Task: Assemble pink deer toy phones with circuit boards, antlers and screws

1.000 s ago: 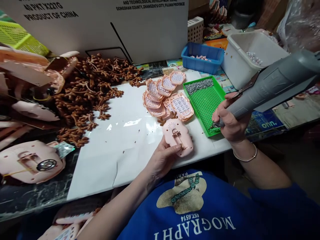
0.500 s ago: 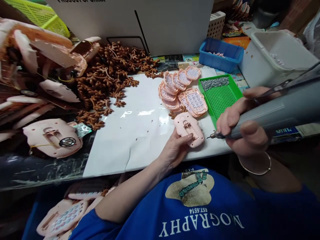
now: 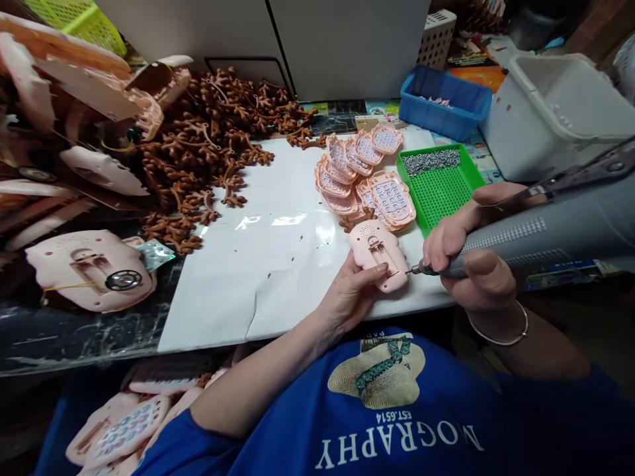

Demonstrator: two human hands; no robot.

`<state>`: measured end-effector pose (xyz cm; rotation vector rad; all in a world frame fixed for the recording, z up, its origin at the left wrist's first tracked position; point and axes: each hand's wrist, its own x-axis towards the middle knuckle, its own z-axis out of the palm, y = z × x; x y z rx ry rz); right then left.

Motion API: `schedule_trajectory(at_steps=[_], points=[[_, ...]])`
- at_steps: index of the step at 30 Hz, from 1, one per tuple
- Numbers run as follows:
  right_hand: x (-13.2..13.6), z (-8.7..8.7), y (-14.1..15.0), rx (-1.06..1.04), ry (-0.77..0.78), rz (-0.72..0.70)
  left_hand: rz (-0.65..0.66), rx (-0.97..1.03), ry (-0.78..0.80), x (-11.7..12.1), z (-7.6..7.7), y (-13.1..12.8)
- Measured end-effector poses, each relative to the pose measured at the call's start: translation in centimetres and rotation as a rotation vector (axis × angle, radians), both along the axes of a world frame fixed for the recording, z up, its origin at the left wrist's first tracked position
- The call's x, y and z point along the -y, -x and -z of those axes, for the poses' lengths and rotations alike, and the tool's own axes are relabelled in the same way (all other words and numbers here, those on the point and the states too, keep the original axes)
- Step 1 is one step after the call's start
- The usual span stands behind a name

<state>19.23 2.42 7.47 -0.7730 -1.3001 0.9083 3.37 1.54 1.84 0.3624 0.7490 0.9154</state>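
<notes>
My left hand (image 3: 354, 287) grips a pink plastic toy phone (image 3: 380, 248) with brown antlers, its back and battery recess facing up, thumb across the lower part. Wrapped around a grey electric screwdriver (image 3: 536, 241), my right hand (image 3: 476, 258) points the bit toward the toy phone. The bit tip is at the phone's right edge; whether it touches a screw I cannot tell. Just beyond lie stacked pink keypad panels (image 3: 391, 198). A green tray (image 3: 439, 195) holding a heap of small screws (image 3: 431, 160) is behind my right hand.
Brown antler pieces (image 3: 213, 139) are piled at the left back beside heaped pink shells (image 3: 89, 99). One shell with a speaker (image 3: 94, 271) lies at the left. A blue bin (image 3: 444, 112) and a white tub (image 3: 555, 119) stand at the right back. Finished-looking phones (image 3: 129, 430) fill a bin below.
The screwdriver in my right hand has moved left, bringing its bit up to the toy phone's edge. My left hand keeps its hold on the phone. The view has shifted slightly.
</notes>
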Motion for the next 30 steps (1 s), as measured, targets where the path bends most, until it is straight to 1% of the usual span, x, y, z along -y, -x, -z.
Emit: schedule_trajectory(at_steps=[3, 8, 12, 15, 18, 21, 24, 28, 30], points=[[-0.3, 0.0, 0.3, -0.094, -0.133, 0.012, 0.012, 0.0, 0.005, 0.0, 0.0, 0.0], [-0.4, -1.0, 0.3, -0.135, -0.151, -0.004, 0.03, 0.03, -0.002, -0.1, -0.1, 0.2], [-0.1, -1.8, 0.3, -0.247, -0.198, -0.01, 0.022, 0.036, 0.003, -0.2, -0.4, 0.3], [0.0, -2.3, 0.2, -0.32, -0.24, -0.056, 0.0, 0.05, -0.005, 0.0, -0.8, 0.4], [0.3, -2.5, -0.2, -0.289, -0.252, -0.068, 0.011, 0.044, -0.005, 0.3, -1.2, 0.4], [0.6, -2.3, -0.5, -0.199, -0.272, 0.002, 0.029, 0.036, 0.013, 0.7, -1.7, 0.4], [0.9, -2.3, -0.5, -0.184, -0.299, 0.038, 0.045, 0.054, 0.044, 1.0, -2.3, 0.3], [1.4, -3.1, -0.2, -0.217, -0.243, 0.029, 0.054, 0.079, 0.081, 1.1, -2.8, 0.4], [1.6, -3.6, -0.1, -0.198, -0.258, -0.001, 0.052, 0.092, 0.094, 1.2, -2.8, 0.5]])
